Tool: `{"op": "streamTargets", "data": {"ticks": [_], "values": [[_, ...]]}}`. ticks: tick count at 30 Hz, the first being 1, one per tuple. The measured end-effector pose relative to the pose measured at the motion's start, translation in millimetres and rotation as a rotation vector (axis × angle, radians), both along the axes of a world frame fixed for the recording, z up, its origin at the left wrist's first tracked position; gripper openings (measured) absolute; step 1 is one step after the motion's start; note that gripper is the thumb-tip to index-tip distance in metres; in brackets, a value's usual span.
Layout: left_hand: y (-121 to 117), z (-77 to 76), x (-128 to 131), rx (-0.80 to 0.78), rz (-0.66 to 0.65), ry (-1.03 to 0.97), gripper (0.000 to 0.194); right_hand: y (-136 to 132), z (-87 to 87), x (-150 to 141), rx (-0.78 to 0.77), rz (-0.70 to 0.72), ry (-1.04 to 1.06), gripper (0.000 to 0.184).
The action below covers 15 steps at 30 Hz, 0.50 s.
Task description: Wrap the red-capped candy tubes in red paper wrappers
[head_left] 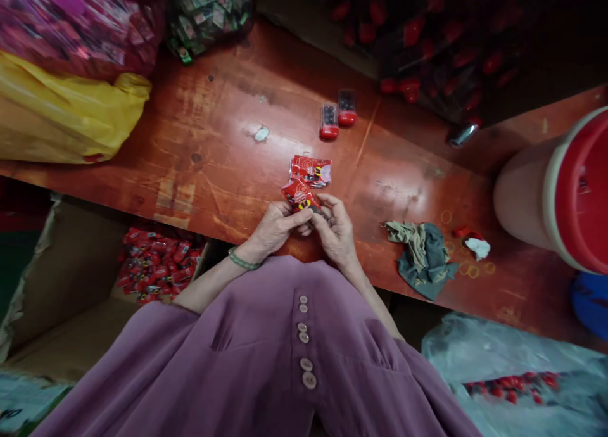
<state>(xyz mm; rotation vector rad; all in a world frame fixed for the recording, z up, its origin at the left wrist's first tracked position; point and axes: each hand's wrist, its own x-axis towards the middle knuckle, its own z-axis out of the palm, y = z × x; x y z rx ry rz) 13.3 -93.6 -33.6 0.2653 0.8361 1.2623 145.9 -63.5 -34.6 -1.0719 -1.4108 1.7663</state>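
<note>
1. The left hand [275, 227] and the right hand [336, 229] met at the near edge of the counter [204, 152], fingertips together, both closed in a shared grip on the lower end of a red sachet [299, 195].
2. The sachet stood up and away from the hands, its long axis tilted from the fingers toward the far side of the counter; the left thumb lay along its left edge, the right fingers curled under its right corner. Neither hand was clearly nearer; the sachet sat between them.
3. Just beyond it, touching or nearly so, lay a second red packet [311, 170], flat on the counter.
4. Farther back stood 2 small red-capped clear cases [337, 112], side by side.
5. To the right of the hands lay a crumpled grey-green rag [424, 257], with thin rubber bands [468, 269] scattered near it and a red-and-cream tub [560, 193] beyond.
6. At the left, below the counter edge, a cardboard box [71, 259] held a heap of similar red packets [156, 263]; a yellow bag [66, 111] rested on the far left.
</note>
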Motion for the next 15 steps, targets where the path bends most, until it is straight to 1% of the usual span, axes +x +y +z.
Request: {"op": "streamTargets", "data": {"ticks": [3, 5, 7, 12, 15], "values": [[0, 1.7, -9, -0.038, 0.082, -0.029, 0.039, 0, 3.7, -2, -0.056, 0.079, 0.031, 0.044], [-1, 1.8, -14, -0.078, 0.142, 0.001, 0.039, -1, 4.9, 0, -0.084, 0.118, 0.024, 0.048], [-4, 1.4, -15, -0.105, 0.174, 0.028, 0.038, -2, 4.1, 2, -0.097, 0.141, 0.016, 0.052], [-13, 0.7, -12, -0.078, 0.104, 0.024, 0.035, -7, -2.6, -2, -0.055, 0.135, 0.041, 0.042], [-24, 1.3, -20, -0.082, 0.096, 0.166, 0.031, -11, -0.6, -10, -0.036, 0.167, 0.001, 0.038]]}}
